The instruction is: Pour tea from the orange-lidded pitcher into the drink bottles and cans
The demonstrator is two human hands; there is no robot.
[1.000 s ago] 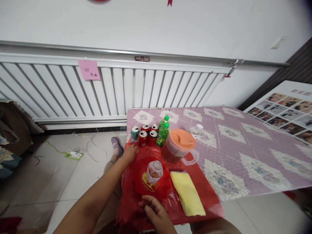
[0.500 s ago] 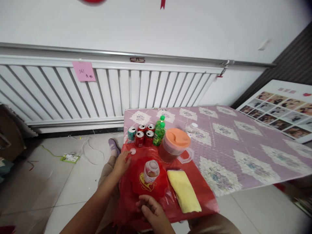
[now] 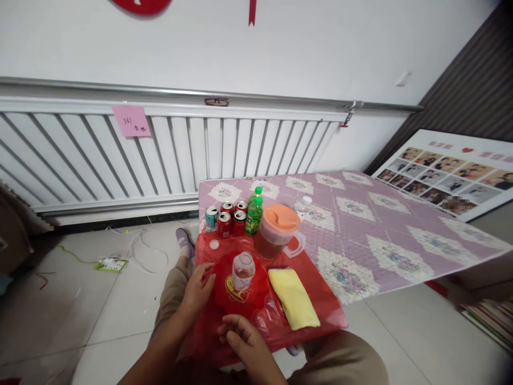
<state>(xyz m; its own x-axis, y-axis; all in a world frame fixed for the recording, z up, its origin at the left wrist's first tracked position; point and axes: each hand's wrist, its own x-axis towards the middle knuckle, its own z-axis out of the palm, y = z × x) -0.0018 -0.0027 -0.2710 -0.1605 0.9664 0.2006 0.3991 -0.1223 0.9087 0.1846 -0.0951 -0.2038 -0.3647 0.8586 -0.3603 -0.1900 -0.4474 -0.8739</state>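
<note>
A small clear bottle (image 3: 242, 270) stands uncapped on a red plastic bag (image 3: 316, 307) spread over the table's near corner. Its white cap (image 3: 214, 245) lies on the bag to the left. My left hand (image 3: 197, 291) rests on the bag's left edge beside the bottle, fingers loosely curled, nothing visibly in them. My right hand (image 3: 246, 345) lies at the bag's near edge, fingers curled over the red plastic. A folded yellow cloth (image 3: 294, 297) lies right of the bottle.
Several drink cans (image 3: 224, 216), a green bottle (image 3: 254, 213) and an orange-lidded pitcher (image 3: 277, 231) stand behind the bag on the purple tablecloth (image 3: 380, 240). Another small clear bottle (image 3: 303, 204) lies further back. A radiator (image 3: 160, 155) lines the wall; a power strip (image 3: 106, 264) lies on the floor.
My left hand left the white cap on the bag near the cans and drew back toward me, to the bag's left edge. The view shifted right and upward.
</note>
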